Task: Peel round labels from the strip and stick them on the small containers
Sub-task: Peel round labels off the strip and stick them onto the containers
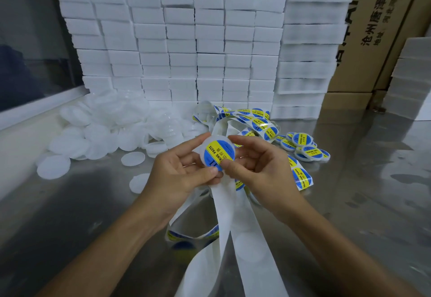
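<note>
both hands (184,170) pinch labelled container (218,154), fingers curled.

Shiny steel tabletop (349,203) spreads across the foreground, catching soft reflections of the light overhead. Behind it rises a wall of stacked white foam blocks (182,47), a taller stack (310,47) just right of it. Brown cardboard cartons (382,28) with black printed characters stand at the back. At far left, a dark window pane (30,40) sits above a pale sill.
</note>
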`<state>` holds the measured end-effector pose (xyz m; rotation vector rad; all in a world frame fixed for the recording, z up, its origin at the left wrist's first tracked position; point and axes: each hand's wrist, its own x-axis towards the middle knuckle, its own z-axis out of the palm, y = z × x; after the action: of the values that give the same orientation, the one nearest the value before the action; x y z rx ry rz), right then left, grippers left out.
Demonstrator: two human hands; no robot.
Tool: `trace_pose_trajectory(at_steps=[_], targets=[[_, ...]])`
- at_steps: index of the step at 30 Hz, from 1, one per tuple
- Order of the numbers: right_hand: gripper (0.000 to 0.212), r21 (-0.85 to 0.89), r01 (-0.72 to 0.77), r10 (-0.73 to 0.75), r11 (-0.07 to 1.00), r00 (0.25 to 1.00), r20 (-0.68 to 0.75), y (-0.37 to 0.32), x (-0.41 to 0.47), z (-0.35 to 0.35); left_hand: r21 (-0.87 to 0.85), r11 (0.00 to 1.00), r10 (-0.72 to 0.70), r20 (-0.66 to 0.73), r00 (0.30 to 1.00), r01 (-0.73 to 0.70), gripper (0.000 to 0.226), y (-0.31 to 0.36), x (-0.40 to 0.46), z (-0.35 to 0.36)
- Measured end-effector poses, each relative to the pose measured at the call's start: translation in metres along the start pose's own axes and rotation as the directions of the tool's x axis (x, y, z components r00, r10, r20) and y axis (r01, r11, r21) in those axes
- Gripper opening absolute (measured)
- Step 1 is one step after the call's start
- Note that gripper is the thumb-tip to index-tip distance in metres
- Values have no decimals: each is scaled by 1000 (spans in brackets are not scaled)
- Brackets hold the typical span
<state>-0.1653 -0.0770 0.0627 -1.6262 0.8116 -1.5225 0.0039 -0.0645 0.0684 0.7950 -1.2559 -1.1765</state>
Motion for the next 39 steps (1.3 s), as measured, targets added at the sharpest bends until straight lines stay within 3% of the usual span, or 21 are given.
trace_pose_trajectory(at_steps=[4,8,12,15,18,22,27,30,34,37,39], targets=[[29,-81,6,-8,997,1000,-21,-2,-2,2,90,994,53,54,997,-58,55,1,-2,2],[16,11,-26,27,1000,996,-91,-3,1,-3,97,993,55,101,993,-65,39,1,-5,8],[6,70,-41,45,997,997,-62,-4,1,-2,47,997,64,-54,996,-61,18,-2,-1,5],[28,12,-23,23,1000,1000,20,-1,0,-3,29,998,53,-154,987,-49,9,-4,4,-2],[45,-108,-4,18,994,992,124,3,-2,-1,63,997,62,-164,984,-52,17,-3,4,-2],[18,-39,-46,50,998,992,116,5,-4,2,10,999,40,-113,993,-39,16,-2,3,1],[16,39,-71,69,997,996,56,9,-2,3,-73,997,1,-38,999,-4,20,-1,3,-2],[15,15,-66,65,998,996,54,11,-2,3,-62,998,1,-71,998,-5,23,0,3,-2],[31,-153,58,-57,987,998,14,11,-5,4,-78,997,-5,-162,987,-8,10,0,5,-2],[52,-477,288,-256,831,958,133,14,-6,1,-52,999,-19,-174,985,10,16,0,4,-2],[51,-547,381,-330,746,924,193,14,-5,-1,-54,998,-26,-167,986,17,20,-1,3,0]])
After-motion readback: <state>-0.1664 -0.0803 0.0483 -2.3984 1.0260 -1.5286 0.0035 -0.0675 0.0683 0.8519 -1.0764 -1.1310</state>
